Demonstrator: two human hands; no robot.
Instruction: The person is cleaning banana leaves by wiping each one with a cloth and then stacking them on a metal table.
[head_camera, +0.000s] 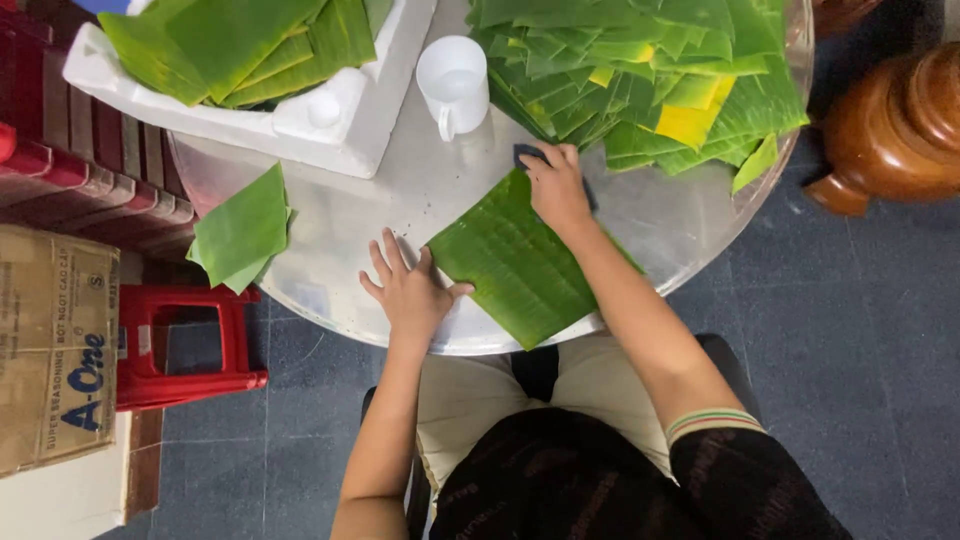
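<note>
The leaf piece (515, 265) under both hands is deep green with fine parallel ribbing. The leaf pile (650, 75) is mixed green, with several yellow patches. The round tray (430, 190) is dull silver-grey. The cup (453, 83) is plain white. The foam box (340, 120) is white and holds bright green leaves. The stool (185, 345) is glossy red. The carton (55, 345) is tan cardboard with blue print. The floor (860, 340) is dark blue-grey tile. The jar (890, 130) is glossy reddish-brown. The sleeve cuff (712, 420) carries green, red and cream stripes.
</note>
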